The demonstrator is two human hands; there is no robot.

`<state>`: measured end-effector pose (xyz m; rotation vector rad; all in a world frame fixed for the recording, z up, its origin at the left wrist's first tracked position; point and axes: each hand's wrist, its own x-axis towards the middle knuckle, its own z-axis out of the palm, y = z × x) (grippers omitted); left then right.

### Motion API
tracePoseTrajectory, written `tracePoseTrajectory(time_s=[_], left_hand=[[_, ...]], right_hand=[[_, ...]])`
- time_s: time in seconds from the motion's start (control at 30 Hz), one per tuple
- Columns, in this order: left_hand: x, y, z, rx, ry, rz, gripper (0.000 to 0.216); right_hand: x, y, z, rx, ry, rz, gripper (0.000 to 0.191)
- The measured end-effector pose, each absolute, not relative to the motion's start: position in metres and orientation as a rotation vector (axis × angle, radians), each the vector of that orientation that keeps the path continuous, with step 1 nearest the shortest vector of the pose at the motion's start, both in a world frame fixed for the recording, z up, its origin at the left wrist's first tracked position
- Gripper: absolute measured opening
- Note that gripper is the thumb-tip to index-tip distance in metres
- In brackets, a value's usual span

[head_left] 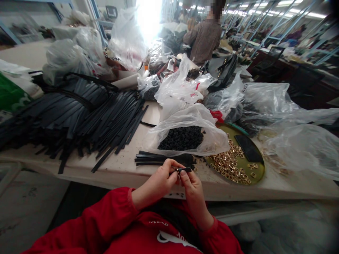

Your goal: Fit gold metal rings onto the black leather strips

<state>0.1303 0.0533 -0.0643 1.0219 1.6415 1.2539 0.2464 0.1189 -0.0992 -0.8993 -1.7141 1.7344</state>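
The small black strap piece (184, 170) sits pinched between both hands just in front of the table's near edge (127, 178), held up close to the chest, likely so the fine work can be seen well. Its long axis runs roughly left to right, the free end pointing right; whether a metal part is on it is too small to tell. Far left of this strap piece, a big heap of long black strips (76, 116) fans across the table. Nearer, the left hand (160, 181) curls closed around the piece's left end, thumb and fingertips pressed on it. A short bundle of black strips (159, 158) lies just beyond the hands, within easy reach. The right hand (193, 190) grips the right end with thumb and forefinger, the other fingers folded. Behind, an open clear bag of small black bits (182, 137) faces the person. To the right, a round tray (261, 174) holds gold buckles (230, 164).
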Motion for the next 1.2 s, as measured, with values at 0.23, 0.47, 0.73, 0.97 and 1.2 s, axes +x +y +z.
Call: tracePoseTrajectory(time_s=[0.23, 0.47, 0.73, 0.97, 1.2], left_hand=[[0.123, 0.043, -0.065, 1.069, 1.923, 1.062, 0.027], [0.127, 0.034, -0.068, 1.238, 2.055, 0.906, 0.019], [0.129, 0.03, -0.062, 1.258, 1.927, 0.887, 0.02], [0.129, 0.032, -0.063, 1.042, 1.506, 0.971, 0.032], [0.125, 0.043, -0.076, 0.932, 1.348, 0.971, 0.034]], right_hand=[[0.259, 0.117, -0.098, -0.86, -1.367, 2.058, 0.035], [0.26, 0.112, -0.096, -0.876, -1.323, 2.316, 0.029], [0.261, 0.112, -0.087, -0.862, -1.493, 2.12, 0.03], [0.256, 0.12, -0.098, -0.995, -1.605, 1.798, 0.026], [0.264, 0.128, -0.103, -0.784, -2.049, 1.691, 0.016]])
